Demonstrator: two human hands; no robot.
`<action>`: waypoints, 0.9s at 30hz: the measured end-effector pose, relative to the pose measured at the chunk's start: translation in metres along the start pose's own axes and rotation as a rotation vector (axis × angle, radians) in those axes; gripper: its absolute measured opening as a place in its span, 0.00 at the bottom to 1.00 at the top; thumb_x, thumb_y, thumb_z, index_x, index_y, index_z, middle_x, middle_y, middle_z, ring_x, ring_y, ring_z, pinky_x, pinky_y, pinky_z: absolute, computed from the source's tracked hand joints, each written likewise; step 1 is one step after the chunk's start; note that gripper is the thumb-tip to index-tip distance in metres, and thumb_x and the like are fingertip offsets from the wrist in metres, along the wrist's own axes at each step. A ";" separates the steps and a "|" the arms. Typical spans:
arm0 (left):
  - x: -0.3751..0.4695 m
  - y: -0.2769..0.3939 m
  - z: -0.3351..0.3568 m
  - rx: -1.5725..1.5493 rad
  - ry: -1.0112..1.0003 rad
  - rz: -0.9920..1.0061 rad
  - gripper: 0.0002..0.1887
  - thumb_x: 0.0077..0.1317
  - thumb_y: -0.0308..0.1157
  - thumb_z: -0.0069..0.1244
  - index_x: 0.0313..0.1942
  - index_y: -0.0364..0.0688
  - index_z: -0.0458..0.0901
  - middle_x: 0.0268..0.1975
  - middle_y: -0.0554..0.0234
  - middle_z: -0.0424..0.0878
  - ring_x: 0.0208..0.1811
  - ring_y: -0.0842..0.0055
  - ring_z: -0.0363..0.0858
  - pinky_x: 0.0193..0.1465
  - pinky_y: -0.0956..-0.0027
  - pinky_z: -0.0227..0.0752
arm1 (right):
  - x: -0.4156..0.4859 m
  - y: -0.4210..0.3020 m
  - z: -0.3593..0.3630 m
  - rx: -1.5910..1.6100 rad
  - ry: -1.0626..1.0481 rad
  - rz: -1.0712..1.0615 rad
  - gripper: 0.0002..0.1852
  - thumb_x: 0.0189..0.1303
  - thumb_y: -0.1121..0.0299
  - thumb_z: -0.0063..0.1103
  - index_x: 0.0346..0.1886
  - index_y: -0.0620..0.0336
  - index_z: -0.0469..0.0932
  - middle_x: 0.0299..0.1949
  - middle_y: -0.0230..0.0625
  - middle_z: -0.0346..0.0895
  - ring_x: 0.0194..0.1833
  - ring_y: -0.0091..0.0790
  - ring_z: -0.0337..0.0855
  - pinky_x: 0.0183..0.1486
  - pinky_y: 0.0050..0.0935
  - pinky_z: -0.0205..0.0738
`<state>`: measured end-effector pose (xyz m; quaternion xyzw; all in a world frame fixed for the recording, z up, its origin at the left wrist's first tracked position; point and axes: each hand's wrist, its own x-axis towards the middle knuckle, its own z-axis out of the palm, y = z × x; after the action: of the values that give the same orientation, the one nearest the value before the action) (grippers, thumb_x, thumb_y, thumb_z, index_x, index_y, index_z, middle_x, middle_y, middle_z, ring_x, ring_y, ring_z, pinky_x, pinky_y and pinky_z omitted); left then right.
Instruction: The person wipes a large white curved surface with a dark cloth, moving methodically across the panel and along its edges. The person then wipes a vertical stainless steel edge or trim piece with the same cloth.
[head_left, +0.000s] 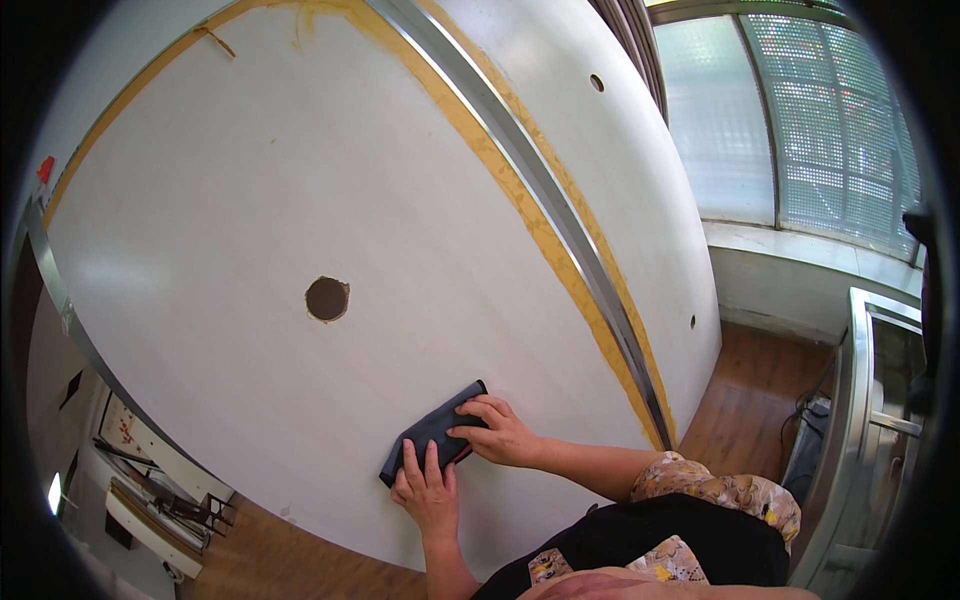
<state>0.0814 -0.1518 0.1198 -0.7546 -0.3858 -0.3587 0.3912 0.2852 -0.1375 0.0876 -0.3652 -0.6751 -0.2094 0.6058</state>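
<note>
A folded dark grey cloth with black edging (431, 435) lies on a large white board (247, 360) in front of me. My left hand (429, 487) rests on the cloth's lower left part, fingertips pressing it. At its right end my right hand (499, 431) grips the cloth with bent fingers; a bit of red edge shows beneath. Up and to the left of the hands, the board has a round, rough-edged hole (327, 299). A grey metal channel (555, 195) crosses the board's right side, with yellow-brown strips along both its edges.
A metal-framed glass cabinet or door (862, 360) stands at the right. Wood flooring (739, 375) shows beyond the board, near a window (720, 127) with a ledge. Smaller holes (597, 82) pierce the right panel. Furniture (150, 517) is at the lower left.
</note>
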 end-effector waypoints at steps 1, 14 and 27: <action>-0.001 -0.001 0.000 0.001 0.002 0.001 0.32 0.61 0.43 0.69 0.66 0.60 0.79 0.78 0.64 0.69 0.62 0.63 0.68 0.63 0.53 0.62 | 0.000 -0.002 0.001 0.000 -0.001 0.000 0.25 0.51 0.75 0.73 0.54 0.43 0.86 0.67 0.35 0.74 0.71 0.47 0.68 0.71 0.46 0.66; -0.034 -0.043 -0.019 0.010 0.031 -0.052 0.31 0.61 0.41 0.68 0.65 0.58 0.80 0.77 0.59 0.70 0.61 0.60 0.71 0.64 0.49 0.64 | 0.006 -0.041 0.033 0.055 0.000 -0.095 0.22 0.50 0.75 0.71 0.51 0.45 0.88 0.64 0.35 0.75 0.68 0.44 0.71 0.69 0.44 0.68; -0.064 -0.070 -0.031 0.024 0.054 -0.109 0.31 0.62 0.38 0.67 0.66 0.56 0.79 0.77 0.57 0.70 0.63 0.56 0.71 0.65 0.47 0.64 | 0.006 -0.070 0.054 0.104 -0.083 -0.150 0.23 0.53 0.72 0.71 0.55 0.45 0.88 0.66 0.34 0.75 0.69 0.43 0.72 0.67 0.46 0.70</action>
<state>-0.0147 -0.1706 0.1018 -0.7176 -0.4201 -0.3951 0.3905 0.1968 -0.1419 0.0950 -0.2902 -0.7349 -0.2035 0.5782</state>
